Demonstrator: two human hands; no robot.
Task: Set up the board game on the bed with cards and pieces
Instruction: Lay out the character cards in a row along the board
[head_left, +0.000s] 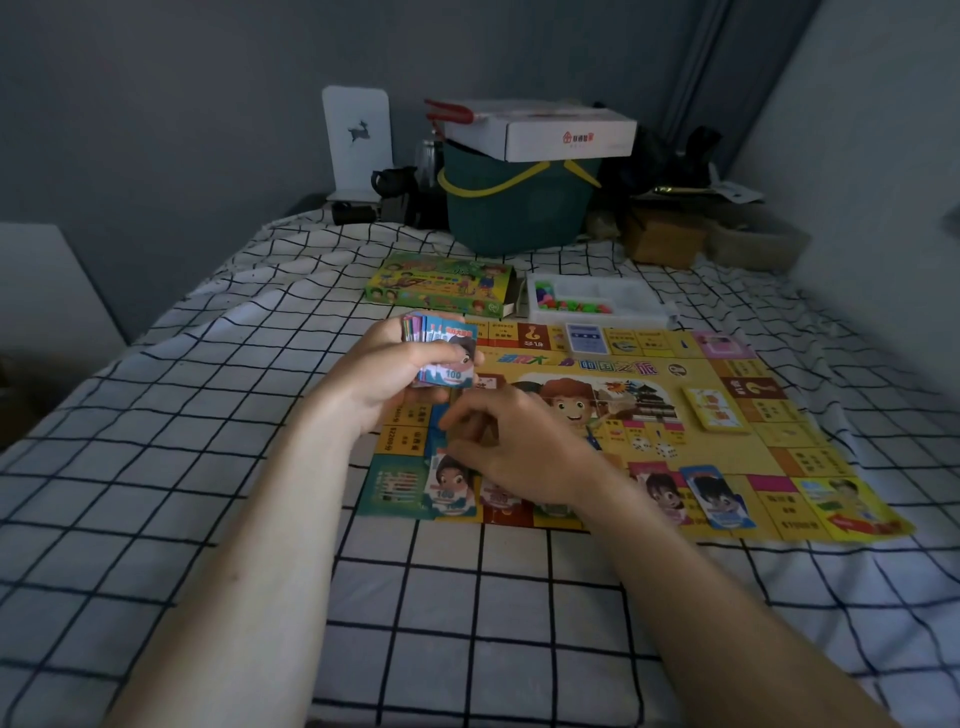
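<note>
Hands meet over the near left corner of the game board, spread flat on the checked bed sheet. Left hand is raised, palm up, fingers curled round a stack of play money. Right hand hangs lower, knuckles up, fingers bent toward a note on the board; whether it pinches anything, I cannot tell.

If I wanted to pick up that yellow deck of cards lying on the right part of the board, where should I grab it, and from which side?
Probably from above, pinching the two long edges of the yellow card deck. It lies flat on the game board, so nothing can slide beneath it, and its narrow width suits a finger-and-thumb pinch. Space around it looks free; the two dice lie apart, to its left.
</note>
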